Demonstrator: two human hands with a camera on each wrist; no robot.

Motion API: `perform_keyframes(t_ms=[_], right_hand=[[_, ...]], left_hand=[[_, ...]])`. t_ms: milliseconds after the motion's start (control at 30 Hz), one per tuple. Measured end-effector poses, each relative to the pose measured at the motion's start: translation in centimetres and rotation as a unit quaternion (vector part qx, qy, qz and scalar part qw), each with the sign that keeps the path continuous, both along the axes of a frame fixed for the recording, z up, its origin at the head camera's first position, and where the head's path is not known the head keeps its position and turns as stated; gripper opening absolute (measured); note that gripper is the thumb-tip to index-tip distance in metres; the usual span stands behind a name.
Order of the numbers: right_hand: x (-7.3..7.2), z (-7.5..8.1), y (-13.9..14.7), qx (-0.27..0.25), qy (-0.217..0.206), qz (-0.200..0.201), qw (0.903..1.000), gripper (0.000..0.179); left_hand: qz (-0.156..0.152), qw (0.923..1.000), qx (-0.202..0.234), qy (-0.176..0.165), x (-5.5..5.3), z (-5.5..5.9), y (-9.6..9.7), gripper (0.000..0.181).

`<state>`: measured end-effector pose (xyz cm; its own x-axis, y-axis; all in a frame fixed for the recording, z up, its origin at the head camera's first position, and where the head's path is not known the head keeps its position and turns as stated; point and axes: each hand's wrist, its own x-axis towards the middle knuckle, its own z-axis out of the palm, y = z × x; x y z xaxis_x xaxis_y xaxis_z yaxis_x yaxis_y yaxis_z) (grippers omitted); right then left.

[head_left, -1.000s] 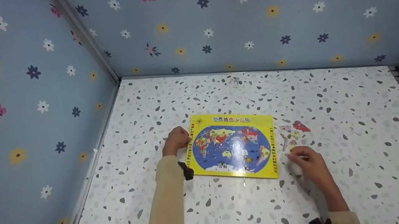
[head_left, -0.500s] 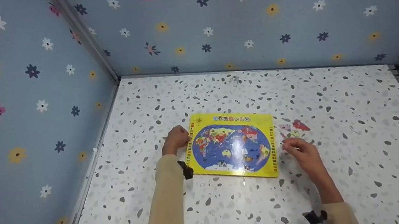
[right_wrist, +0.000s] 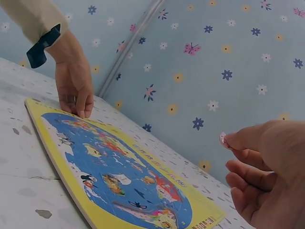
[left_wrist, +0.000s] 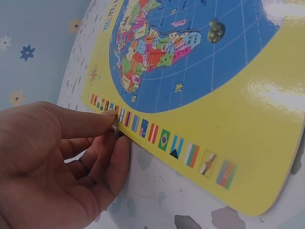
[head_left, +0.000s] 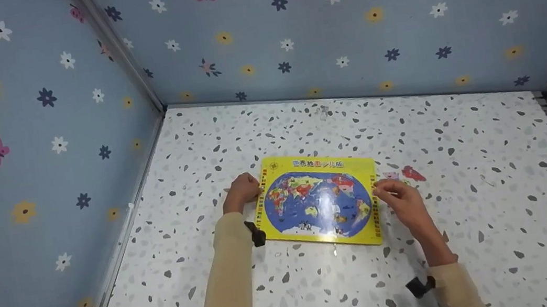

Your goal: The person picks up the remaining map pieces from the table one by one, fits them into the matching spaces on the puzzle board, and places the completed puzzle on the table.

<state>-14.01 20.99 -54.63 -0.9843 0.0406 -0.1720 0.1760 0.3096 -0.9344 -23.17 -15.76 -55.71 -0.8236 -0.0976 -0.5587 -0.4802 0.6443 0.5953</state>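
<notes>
A yellow world-map puzzle board (head_left: 354, 165) lies on the table, with a blue oval map and rows of small flags along its sides. My left hand (head_left: 243, 190) pinches its left edge, thumb on top beside the flags and fingers beneath in the left wrist view. Between thumb and forefinger my right hand (head_left: 406, 203) pinches a small pinkish puzzle piece (right_wrist: 223, 140), seen in the right wrist view. In the head view the right fingertips overlap the board's right edge. The held piece is mostly hidden by the fingers.
Right of the board lie loose puzzle pieces, among them a red piece (head_left: 413, 173) and a pale pink piece (head_left: 390, 176), partly behind the right hand. The speckled white table (head_left: 500, 187) ends at blue flowered panels (head_left: 310, 27) at the back and sides.
My right hand has picked up a piece from beside the board and moved up and left to the board's right edge. The left hand and the board stay in place.
</notes>
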Motion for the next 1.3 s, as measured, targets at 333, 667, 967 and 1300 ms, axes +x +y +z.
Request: perform_keyframes(t_ms=[333,667,967,1300], right_hand=[[-1.4,-0.1,-1.1,0.0,0.016,0.01,0.9998,0.041],[-2.7,0.1,-2.7,0.006,0.021,0.015,0.9997,0.042],[-3.6,0.3,-4.1,0.01,0.042,0.039,0.9983,0.037],[-4.7,-0.1,-6.0,0.011,0.041,0.055,0.9976,0.029]], left_hand=[[0.012,0.9999,0.005,-0.005,0.0,0.0,0.0,0.014],[-0.004,1.0,-0.003,-0.004,-0.1,0.1,-0.1,0.008],[0.013,0.9997,0.016,-0.016,-0.2,0.1,-0.1,0.01],[0.021,0.9996,0.012,-0.017,-0.2,-0.1,-0.1,0.012]])
